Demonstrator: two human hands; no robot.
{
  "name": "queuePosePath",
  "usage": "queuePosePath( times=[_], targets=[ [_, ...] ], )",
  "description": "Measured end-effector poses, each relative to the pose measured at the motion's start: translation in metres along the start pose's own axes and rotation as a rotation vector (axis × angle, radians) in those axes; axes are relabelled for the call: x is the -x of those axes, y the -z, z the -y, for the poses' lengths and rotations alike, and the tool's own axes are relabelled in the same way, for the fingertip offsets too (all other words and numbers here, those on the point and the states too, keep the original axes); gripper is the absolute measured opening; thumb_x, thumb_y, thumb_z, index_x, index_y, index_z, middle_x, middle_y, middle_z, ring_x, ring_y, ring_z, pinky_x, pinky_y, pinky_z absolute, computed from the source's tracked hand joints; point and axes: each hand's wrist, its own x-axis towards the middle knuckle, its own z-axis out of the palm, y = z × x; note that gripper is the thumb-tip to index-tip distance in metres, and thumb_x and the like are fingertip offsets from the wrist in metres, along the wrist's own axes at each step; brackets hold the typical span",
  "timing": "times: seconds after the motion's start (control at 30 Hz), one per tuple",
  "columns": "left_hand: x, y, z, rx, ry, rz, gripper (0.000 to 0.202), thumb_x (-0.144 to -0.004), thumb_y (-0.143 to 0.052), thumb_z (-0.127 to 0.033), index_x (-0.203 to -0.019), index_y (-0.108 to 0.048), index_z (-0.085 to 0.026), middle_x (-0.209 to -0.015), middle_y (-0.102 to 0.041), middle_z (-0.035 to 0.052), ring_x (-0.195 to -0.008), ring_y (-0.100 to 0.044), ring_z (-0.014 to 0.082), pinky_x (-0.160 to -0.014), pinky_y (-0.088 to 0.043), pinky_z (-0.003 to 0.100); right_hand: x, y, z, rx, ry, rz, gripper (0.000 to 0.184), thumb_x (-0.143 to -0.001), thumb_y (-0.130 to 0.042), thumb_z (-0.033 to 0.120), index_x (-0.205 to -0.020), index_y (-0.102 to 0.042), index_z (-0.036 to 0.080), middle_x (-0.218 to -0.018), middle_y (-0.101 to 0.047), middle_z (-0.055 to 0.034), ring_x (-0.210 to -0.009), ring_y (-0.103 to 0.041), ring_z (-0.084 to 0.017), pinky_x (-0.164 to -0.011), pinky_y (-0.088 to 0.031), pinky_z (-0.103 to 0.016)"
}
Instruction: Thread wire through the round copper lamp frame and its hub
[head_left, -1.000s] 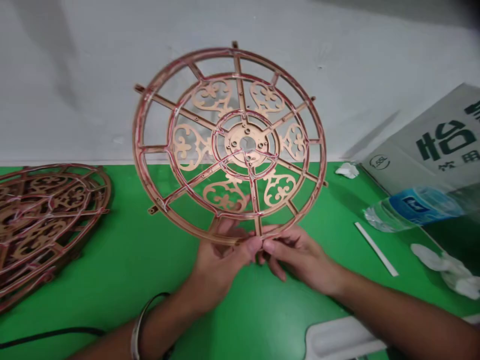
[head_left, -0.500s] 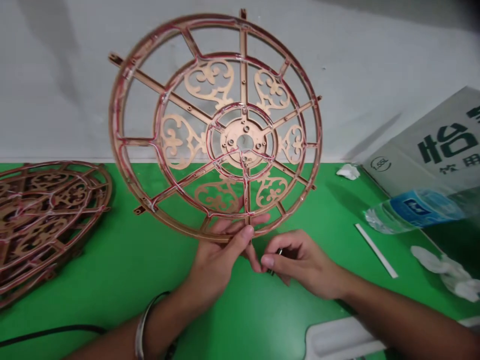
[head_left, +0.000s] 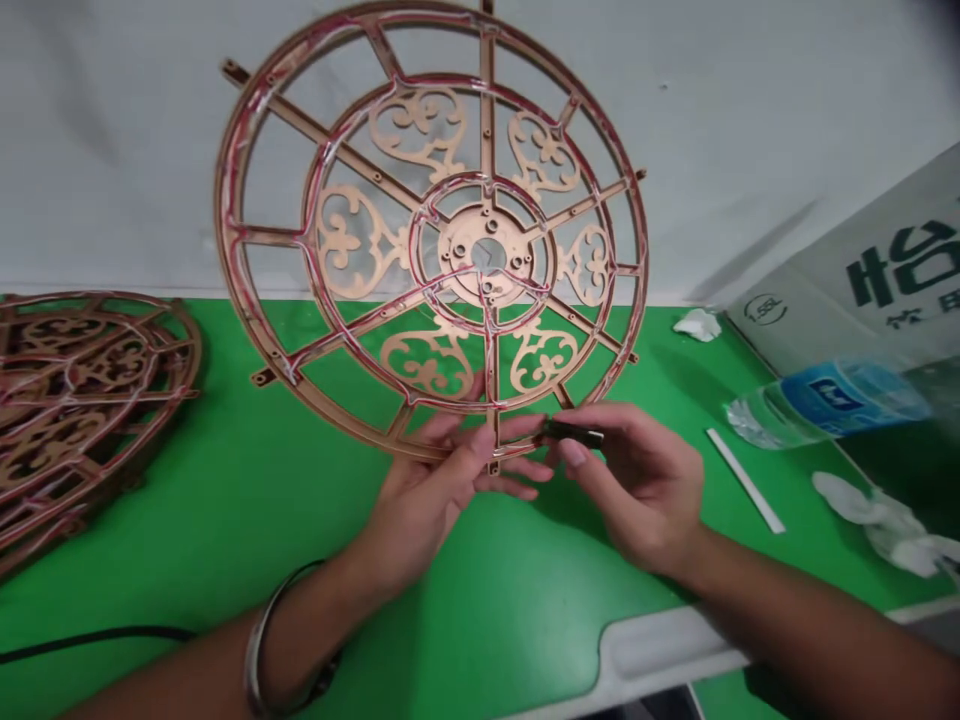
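Observation:
My left hand grips the bottom rim of a round copper-coloured openwork frame, thumb in front and fingers behind. The frame stands tilted up before me, with spokes, scroll ornaments, a hub with a hole, and red and white wires running along its rings. My right hand pinches a small dark tool with a shiny edge; its exact kind I cannot make out. The tool's tip is at the lower right rim of the frame, close to my left fingertips.
Similar frames lie stacked at the left. On the right are a plastic water bottle, a printed carton, a white strip and crumpled white scraps. A pale tray sits at the front, a black cable at front left.
My right hand has risen with the dark tool from below the frame to its lower right rim. The tool has turned from steep to nearly level. The left hand keeps its hold.

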Motion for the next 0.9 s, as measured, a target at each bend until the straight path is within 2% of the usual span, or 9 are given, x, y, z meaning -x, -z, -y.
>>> queuePosePath(
  times=[0.07, 0.13, 0.27, 0.43, 0.6, 0.73, 0.9],
  targets=[
    [0.000, 0.000, 0.002, 0.035, 0.007, 0.022, 0.032, -0.085, -0.071, -0.037, -0.111, -0.064, -0.021, -0.116, -0.076, 0.0090, -0.078, -0.077, 0.0158, -0.069, -0.066, 0.023, 0.000, 0.002, -0.001, 0.016, -0.001, 0.004, 0.030, -0.088, -0.065, 0.006, -0.112, -0.068, 0.023, -0.097, -0.073, -0.0027, -0.079, -0.069, -0.010, -0.069, -0.057, -0.023],
    [0.000, 0.000, 0.004, 0.073, 0.015, 0.039, 0.035, -0.088, -0.067, -0.035, -0.121, -0.060, -0.024, -0.117, -0.076, 0.0087, -0.080, -0.078, 0.0162, -0.068, -0.065, 0.023, 0.000, 0.005, -0.001, 0.039, 0.019, 0.005, 0.030, -0.087, -0.066, 0.005, -0.111, -0.069, 0.022, -0.096, -0.073, -0.0029, -0.079, -0.069, -0.011, -0.068, -0.057, -0.023],
    [0.001, 0.000, 0.004, 0.096, 0.024, 0.045, 0.059, -0.089, -0.064, -0.029, -0.144, -0.045, -0.030, -0.121, -0.075, 0.0090, -0.087, -0.078, 0.0173, -0.067, -0.065, 0.022, 0.000, 0.007, -0.002, 0.063, 0.147, 0.030, 0.035, -0.084, -0.065, 0.001, -0.113, -0.069, 0.020, -0.096, -0.074, -0.0054, -0.087, -0.070, -0.015, -0.072, -0.057, -0.028],
    [0.002, -0.002, 0.002, 0.057, 0.010, 0.032, 0.072, -0.085, -0.071, -0.025, -0.149, -0.040, -0.031, -0.121, -0.075, 0.0072, -0.101, -0.076, 0.0185, -0.072, -0.066, 0.021, -0.003, 0.009, 0.001, 0.086, 0.236, 0.042, 0.041, -0.082, -0.064, -0.003, -0.117, -0.068, 0.018, -0.094, -0.074, -0.0060, -0.080, -0.071, -0.015, -0.072, -0.057, -0.030],
    [0.002, 0.001, 0.002, 0.034, 0.028, 0.058, 0.070, -0.081, -0.074, -0.021, -0.145, -0.047, -0.029, -0.116, -0.077, 0.0062, -0.104, -0.076, 0.0217, -0.080, -0.066, 0.028, -0.009, 0.010, 0.005, 0.104, 0.292, 0.031, 0.039, -0.082, -0.062, -0.004, -0.115, -0.068, 0.015, -0.093, -0.074, -0.0063, -0.082, -0.069, -0.013, -0.072, -0.057, -0.027],
    [0.004, 0.003, 0.000, 0.053, 0.037, 0.069, 0.047, -0.080, -0.072, -0.017, -0.125, -0.063, -0.023, -0.116, -0.077, 0.0055, -0.106, -0.075, 0.0208, -0.088, -0.064, 0.031, -0.009, 0.005, 0.008, 0.117, 0.364, 0.003, 0.038, -0.079, -0.064, -0.004, -0.113, -0.069, 0.012, -0.091, -0.074, -0.0087, -0.082, -0.070, -0.015, -0.070, -0.059, -0.026],
    [0.004, -0.001, -0.004, 0.111, 0.017, 0.081, 0.031, -0.081, -0.066, -0.012, -0.110, -0.069, -0.022, -0.106, -0.079, 0.0024, -0.093, -0.076, 0.0163, -0.084, -0.061, 0.028, -0.005, 0.001, 0.008, 0.123, 0.410, -0.003, 0.039, -0.077, -0.064, -0.005, -0.113, -0.069, 0.010, -0.088, -0.074, -0.0091, -0.085, -0.071, -0.015, -0.071, -0.060, -0.025]
  ],
)
